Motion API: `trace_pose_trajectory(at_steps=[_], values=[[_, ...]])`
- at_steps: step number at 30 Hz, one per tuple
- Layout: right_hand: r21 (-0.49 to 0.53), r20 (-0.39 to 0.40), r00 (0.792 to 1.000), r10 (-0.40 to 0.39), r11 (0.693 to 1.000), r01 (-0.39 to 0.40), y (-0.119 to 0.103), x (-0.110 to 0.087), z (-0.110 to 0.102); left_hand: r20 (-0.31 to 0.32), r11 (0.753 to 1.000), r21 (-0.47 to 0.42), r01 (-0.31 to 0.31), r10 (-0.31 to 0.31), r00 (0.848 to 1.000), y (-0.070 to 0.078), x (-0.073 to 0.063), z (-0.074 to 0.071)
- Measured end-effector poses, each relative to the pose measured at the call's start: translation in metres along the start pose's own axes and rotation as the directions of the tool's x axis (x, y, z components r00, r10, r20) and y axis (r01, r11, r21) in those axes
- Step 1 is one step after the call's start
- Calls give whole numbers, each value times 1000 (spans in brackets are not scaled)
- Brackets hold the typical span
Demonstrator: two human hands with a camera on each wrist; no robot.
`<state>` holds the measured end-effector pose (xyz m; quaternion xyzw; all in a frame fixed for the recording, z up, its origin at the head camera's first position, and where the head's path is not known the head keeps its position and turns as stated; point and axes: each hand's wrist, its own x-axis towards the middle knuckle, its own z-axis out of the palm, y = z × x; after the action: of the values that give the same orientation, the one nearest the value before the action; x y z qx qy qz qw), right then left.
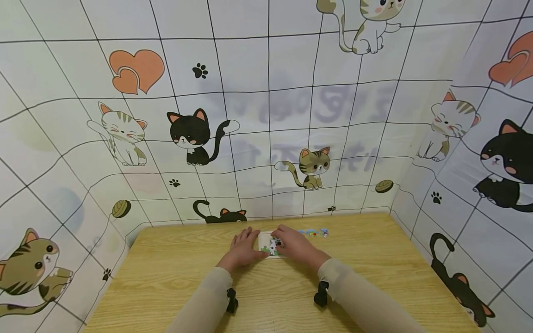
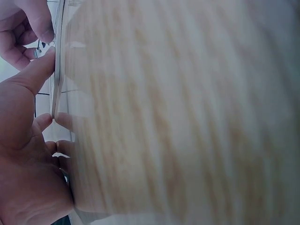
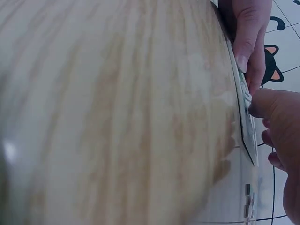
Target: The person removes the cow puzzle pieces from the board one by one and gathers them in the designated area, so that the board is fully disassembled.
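A small, white-rimmed picture puzzle board [image 1: 263,238] lies on the wooden table, showing a black-and-white figure above green. My left hand [image 1: 243,249] steadies it from the left, thumb on its near left corner and the other fingers spread beside it. From the right, my right hand [image 1: 296,245] reaches over the board, pinching a small dark puzzle piece [image 1: 279,243] against the picture. In the right wrist view, the thumb of the right hand [image 3: 281,112] is right at the board's surface [image 3: 244,110]. The fingers partly hide the piece.
Several small colourful puzzle pieces [image 1: 313,232] lie on the table [image 1: 358,273] just right of the board. Behind the table's far edge stands a white cloth wall [image 1: 250,152] with a black grid and cartoon cats; similar cloth encloses both sides.
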<state>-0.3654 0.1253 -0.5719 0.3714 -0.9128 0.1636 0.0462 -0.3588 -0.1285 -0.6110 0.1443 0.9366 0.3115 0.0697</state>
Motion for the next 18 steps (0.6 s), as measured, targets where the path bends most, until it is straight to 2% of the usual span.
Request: trace_pose_trajectory(at_steps=[4,9,18], values=[[12,-45,998,34,999,-34,-2,-4,0,5,1000,-1,7,-7,1000,-5,5,3],[101,-86,993,78,992,-69,-1,-11,-4,8,1000,18,18,-19,1000,-5,7,3],[223,-68,989,128,969,-110,7,-24,-11,3,999,12,31,-31,1000,3,1,0]])
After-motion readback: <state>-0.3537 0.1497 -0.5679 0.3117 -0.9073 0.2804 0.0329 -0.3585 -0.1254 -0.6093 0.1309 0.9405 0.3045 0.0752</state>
